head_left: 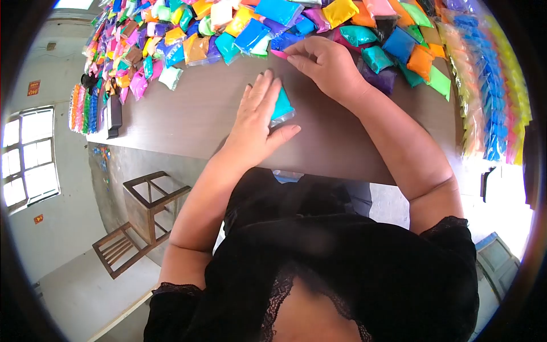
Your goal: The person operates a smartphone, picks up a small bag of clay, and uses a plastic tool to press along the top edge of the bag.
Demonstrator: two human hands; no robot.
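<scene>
A pile of small plastic packets of colored material (188, 40) covers the far edge of a dark desk (188, 114), running from the far left corner across its width. A black box-like item (114, 114) sits at the left edge. Near the desk's middle, the person's left hand (256, 117) lies flat, fingers (263, 91) spread and extended, pressing down on a teal packet (282, 106) rather than gripping it. Just beyond it, the right hand (325, 62) is curled, its fingertips pinched on a thin pink piece (279, 54) at the pile's near fringe. Keeping the palm level on the teal packet should hold it from sliding while the right hand works. Loose packets crowd close around the right hand and could be dragged along. Strips of joined packets (484, 91) hang along the right edge. A wooden chair (142, 219) stands on the floor below the left edge.
</scene>
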